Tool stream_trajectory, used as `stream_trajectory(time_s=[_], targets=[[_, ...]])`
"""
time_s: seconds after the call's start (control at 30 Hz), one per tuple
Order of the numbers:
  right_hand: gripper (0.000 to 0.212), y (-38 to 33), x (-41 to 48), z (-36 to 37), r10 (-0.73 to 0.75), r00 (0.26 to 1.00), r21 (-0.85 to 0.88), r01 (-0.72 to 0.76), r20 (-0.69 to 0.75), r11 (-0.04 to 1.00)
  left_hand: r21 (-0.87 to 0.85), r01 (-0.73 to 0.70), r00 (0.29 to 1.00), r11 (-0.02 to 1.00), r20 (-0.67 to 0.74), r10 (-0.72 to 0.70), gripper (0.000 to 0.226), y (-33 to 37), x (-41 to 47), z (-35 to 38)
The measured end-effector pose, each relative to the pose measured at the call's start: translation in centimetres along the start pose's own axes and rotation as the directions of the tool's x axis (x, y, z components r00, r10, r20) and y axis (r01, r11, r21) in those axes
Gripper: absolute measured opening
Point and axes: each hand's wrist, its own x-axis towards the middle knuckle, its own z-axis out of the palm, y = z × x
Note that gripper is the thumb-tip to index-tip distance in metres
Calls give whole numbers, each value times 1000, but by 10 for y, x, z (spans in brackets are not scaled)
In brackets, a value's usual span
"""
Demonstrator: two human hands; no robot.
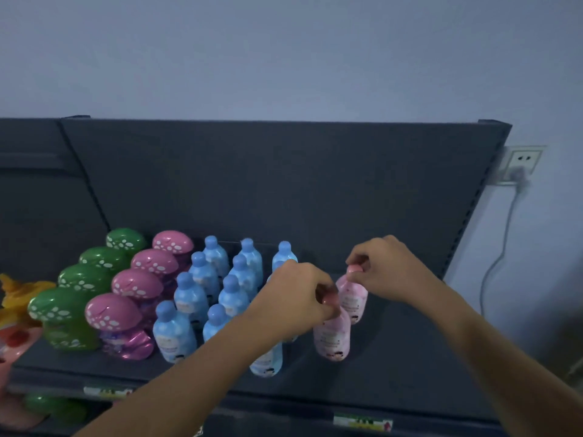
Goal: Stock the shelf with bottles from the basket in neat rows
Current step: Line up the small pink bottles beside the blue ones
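Observation:
Two pink bottles stand on the dark shelf [394,367], one behind the other. My left hand [296,298] pinches the cap of the front pink bottle [332,339]. My right hand [383,268] pinches the cap of the rear pink bottle [355,299]. To their left stand rows of blue bottles [189,298], several deep; my left forearm hides part of the nearest row. The basket is out of view.
Left of the blue bottles are a row of pink mushroom-capped bottles [135,285] and a row of green ones [85,279]. Yellow and pink items [15,313] sit at the far left. A wall socket with a cable [520,165] is right of the shelf.

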Motion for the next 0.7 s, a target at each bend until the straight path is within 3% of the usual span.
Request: stream_trajectory(time_s=[0.23, 0.7], targets=[[10, 28, 57, 17, 17, 1000, 29, -17, 10, 999, 155, 55, 997, 986, -66, -45, 14, -15, 50, 22], [8, 21, 101, 45, -12, 999, 88, 8, 35, 996, 108, 154, 984, 982, -103, -143, 17, -41, 82, 26]])
